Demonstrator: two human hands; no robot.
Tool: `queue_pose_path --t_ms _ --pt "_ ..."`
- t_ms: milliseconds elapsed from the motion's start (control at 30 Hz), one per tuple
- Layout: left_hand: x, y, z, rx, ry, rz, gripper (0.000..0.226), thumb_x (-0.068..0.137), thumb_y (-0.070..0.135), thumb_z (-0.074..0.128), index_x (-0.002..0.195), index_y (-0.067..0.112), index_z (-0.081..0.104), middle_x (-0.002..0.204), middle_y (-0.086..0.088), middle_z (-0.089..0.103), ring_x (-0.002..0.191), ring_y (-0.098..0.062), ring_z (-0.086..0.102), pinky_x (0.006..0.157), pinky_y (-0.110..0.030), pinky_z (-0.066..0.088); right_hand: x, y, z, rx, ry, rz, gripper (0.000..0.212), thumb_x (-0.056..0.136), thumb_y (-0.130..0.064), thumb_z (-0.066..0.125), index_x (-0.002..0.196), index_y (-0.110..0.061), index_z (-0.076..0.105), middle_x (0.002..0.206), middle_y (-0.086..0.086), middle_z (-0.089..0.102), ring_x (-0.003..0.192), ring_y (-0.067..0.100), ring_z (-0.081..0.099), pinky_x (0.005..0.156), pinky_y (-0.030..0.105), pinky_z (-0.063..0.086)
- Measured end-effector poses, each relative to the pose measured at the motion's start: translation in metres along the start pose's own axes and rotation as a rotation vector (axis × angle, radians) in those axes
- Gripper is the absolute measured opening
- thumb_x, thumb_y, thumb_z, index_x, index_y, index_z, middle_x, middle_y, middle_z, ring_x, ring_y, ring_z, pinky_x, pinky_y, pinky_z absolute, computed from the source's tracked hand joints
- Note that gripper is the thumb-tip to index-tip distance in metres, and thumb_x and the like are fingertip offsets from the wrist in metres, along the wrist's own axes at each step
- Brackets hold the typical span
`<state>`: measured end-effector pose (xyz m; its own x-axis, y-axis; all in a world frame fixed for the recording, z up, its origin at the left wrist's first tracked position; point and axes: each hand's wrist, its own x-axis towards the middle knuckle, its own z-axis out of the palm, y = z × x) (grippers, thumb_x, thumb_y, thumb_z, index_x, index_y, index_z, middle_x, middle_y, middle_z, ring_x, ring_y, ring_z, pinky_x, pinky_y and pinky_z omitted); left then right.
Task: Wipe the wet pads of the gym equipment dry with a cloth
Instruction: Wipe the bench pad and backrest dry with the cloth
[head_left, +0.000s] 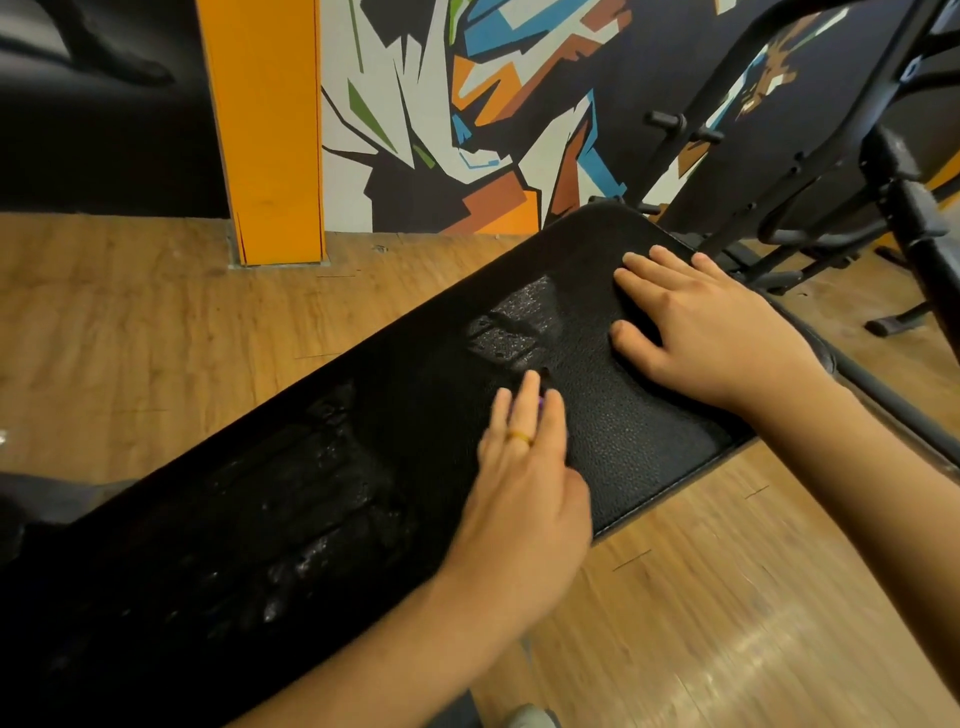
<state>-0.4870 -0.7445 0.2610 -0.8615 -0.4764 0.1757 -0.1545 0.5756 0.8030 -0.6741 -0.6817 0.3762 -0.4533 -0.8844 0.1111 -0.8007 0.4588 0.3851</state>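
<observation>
one long black pad (322, 467) with a pebbled leather look runs from lower left to upper right, with wet shiny patches (511, 327) on it. two hands: left hand (524, 478) and right hand (711, 332), both grips flat on the surface with fingers straight. a purple bit (540, 402) sits under the left fingers, can't tell what. wood-look floor (156, 338), one orange pillar (270, 130), angular mural (467, 104).

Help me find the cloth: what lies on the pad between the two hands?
Only bare black pad shows between the left hand and the right hand in the head view; no cloth lies there.
</observation>
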Motion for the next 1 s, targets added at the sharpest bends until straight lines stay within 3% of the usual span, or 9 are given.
queue_pose_path --t_ms 167,267,367,467,601,701,768,835,1002 --pt "-0.003 -0.01 -0.001 0.053 -0.006 0.028 0.059 0.109 0.027 0.026 0.162 0.026 -0.001 0.165 0.014 -0.024 0.148 -0.002 -0.029 0.121 -0.024 0.008 0.0 0.0 0.001 0.007 0.009 -0.003 0.075 0.096 -0.055 0.024 0.154 -0.01 0.038 0.16 0.011 0.037 0.15 0.03 0.028 0.121 0.048 0.02" --pt "0.015 -0.019 -0.006 0.159 0.047 -0.002 0.062 0.107 0.024 0.03 0.162 0.019 0.004 0.169 0.003 -0.016 0.153 -0.011 -0.022 0.125 -0.035 0.014 -0.001 0.001 0.001 0.018 0.007 -0.002 0.07 0.099 -0.053 0.026 0.154 -0.011 0.038 0.161 0.011 0.035 0.151 0.03 0.026 0.121 0.048 0.019" --pt "0.049 -0.043 -0.023 0.149 0.127 -0.117 0.06 0.106 0.019 0.033 0.161 0.01 0.011 0.17 -0.008 -0.007 0.155 -0.021 -0.013 0.127 -0.042 0.008 -0.002 0.0 0.0 0.021 0.021 0.001 0.069 0.1 -0.051 0.027 0.154 -0.01 0.039 0.161 0.011 0.036 0.151 0.03 0.026 0.122 0.047 0.018" --pt "0.074 -0.069 -0.044 0.126 0.176 -0.241 0.057 0.108 0.019 0.028 0.161 0.008 0.011 0.17 -0.01 -0.005 0.156 -0.023 -0.011 0.125 -0.044 0.006 -0.003 -0.001 0.0 0.024 0.023 0.004 0.075 0.094 -0.054 0.025 0.153 -0.01 0.04 0.16 0.01 0.037 0.15 0.03 0.027 0.121 0.047 0.019" --pt "0.08 -0.072 -0.05 0.126 0.181 -0.276 0.057 0.107 0.017 0.029 0.161 0.005 0.011 0.17 -0.009 0.003 0.156 -0.022 -0.005 0.125 -0.041 0.006 -0.002 -0.001 0.0 0.035 0.019 0.008 0.075 0.094 -0.054 0.025 0.154 -0.011 0.039 0.161 0.009 0.036 0.151 0.029 0.026 0.122 0.047 0.018" --pt "0.075 -0.049 -0.044 0.075 0.087 -0.221 0.056 0.103 0.013 0.035 0.155 0.0 0.023 0.165 -0.012 0.016 0.155 -0.028 0.007 0.124 -0.037 0.01 -0.003 -0.001 0.001 0.033 0.023 0.004 0.075 0.094 -0.054 0.025 0.153 -0.011 0.039 0.161 0.009 0.036 0.151 0.029 0.026 0.122 0.047 0.018" --pt "0.062 -0.029 -0.029 0.078 0.024 -0.112 0.057 0.103 0.014 0.037 0.156 0.0 0.02 0.167 -0.012 0.011 0.156 -0.028 0.001 0.123 -0.031 0.005 -0.002 0.0 0.0 0.034 0.021 0.004 0.075 0.094 -0.054 0.026 0.153 -0.011 0.04 0.161 0.01 0.037 0.151 0.029 0.027 0.122 0.047 0.019" --pt "0.046 -0.019 -0.016 0.089 0.046 -0.056 0.062 0.107 0.023 0.034 0.161 0.008 0.006 0.17 -0.003 -0.005 0.155 -0.016 -0.011 0.122 -0.028 0.002 -0.002 -0.001 0.0 0.031 0.017 0.003 0.075 0.094 -0.054 0.025 0.153 -0.011 0.039 0.161 0.009 0.036 0.151 0.029 0.026 0.122 0.047 0.019" --pt "0.051 -0.033 -0.014 0.12 0.138 -0.063 0.06 0.107 0.024 0.03 0.162 0.012 0.006 0.17 -0.002 -0.003 0.155 -0.013 -0.009 0.124 -0.031 0.009 -0.002 -0.001 0.0 0.03 0.019 0.0 0.074 0.094 -0.054 0.026 0.153 -0.01 0.041 0.16 0.01 0.038 0.15 0.03 0.028 0.121 0.047 0.021"
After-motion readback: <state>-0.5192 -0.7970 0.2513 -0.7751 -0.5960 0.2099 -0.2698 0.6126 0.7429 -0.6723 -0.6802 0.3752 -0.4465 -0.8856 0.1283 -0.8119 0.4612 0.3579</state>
